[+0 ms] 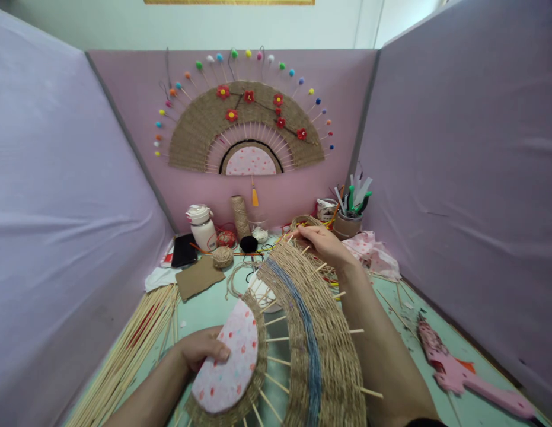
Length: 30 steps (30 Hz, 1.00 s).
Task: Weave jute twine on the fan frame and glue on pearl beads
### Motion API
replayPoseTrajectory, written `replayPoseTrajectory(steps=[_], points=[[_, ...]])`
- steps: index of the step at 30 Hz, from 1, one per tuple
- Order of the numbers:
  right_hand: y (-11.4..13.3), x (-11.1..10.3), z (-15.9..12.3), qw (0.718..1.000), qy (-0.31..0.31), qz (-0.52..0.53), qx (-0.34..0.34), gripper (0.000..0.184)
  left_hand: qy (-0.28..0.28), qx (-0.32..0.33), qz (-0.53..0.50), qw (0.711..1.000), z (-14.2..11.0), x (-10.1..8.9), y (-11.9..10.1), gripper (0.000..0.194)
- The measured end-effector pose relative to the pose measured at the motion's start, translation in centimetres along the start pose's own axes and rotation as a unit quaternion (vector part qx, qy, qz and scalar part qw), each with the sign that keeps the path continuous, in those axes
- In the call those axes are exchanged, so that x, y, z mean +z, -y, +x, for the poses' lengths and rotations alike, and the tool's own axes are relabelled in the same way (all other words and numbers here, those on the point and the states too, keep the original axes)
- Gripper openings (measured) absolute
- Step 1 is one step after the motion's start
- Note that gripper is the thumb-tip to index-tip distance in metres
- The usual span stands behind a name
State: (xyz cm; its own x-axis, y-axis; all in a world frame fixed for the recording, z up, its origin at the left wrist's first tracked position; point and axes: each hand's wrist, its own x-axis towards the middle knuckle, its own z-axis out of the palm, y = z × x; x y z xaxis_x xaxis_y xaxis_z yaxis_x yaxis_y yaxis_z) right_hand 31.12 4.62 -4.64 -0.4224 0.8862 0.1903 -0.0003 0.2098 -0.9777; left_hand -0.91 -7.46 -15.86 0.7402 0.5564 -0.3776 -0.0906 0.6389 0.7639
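Observation:
A half-round woven fan (332,332) of twine over wooden sticks is tilted up in front of me, with a blue band running through the weave. Its inner half-circle (235,356) is covered in pink flowered fabric. My left hand (203,349) grips this fabric part, thumb on top and fingers underneath. At the fan's far upper end, my right hand (322,240) is closed around the edge near the stick tips. Its fingertips are partly hidden, so any twine in them cannot be made out.
A finished fan (191,130) with red flowers hangs on the back panel. Behind my hands stand a white bottle (202,228), a twine spool (241,218) and a tool cup (347,224). Sticks (124,356) lie left, beside cardboard (199,279); a pink glue gun (462,373) lies right.

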Motion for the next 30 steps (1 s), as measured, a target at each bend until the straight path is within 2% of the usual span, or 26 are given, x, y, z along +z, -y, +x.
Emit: replayPoseTrajectory(steps=[9, 20, 24, 30], points=[[0.1, 0.3, -0.1, 0.999, 0.045, 0.001, 0.011, 0.057, -0.002, 0.001, 0.01, 1.0, 0.0, 0.4, -0.2, 0.032], [0.8, 0.0, -0.7, 0.995, -0.006, -0.099, 0.014, 0.055, -0.011, 0.013, 0.009, 1.0, 0.6, 1.1, -0.3, 0.032], [0.9, -0.2, -0.7, 0.988, -0.012, -0.153, -0.003, 0.053, -0.029, 0.007, 0.017, 0.999, 0.7, 1.4, -0.4, 0.034], [1.5, -0.5, -0.9, 0.966, -0.055, -0.246, -0.051, 0.048, -0.063, 0.021, 0.015, 0.998, 0.8, 1.5, -0.7, 0.036]])
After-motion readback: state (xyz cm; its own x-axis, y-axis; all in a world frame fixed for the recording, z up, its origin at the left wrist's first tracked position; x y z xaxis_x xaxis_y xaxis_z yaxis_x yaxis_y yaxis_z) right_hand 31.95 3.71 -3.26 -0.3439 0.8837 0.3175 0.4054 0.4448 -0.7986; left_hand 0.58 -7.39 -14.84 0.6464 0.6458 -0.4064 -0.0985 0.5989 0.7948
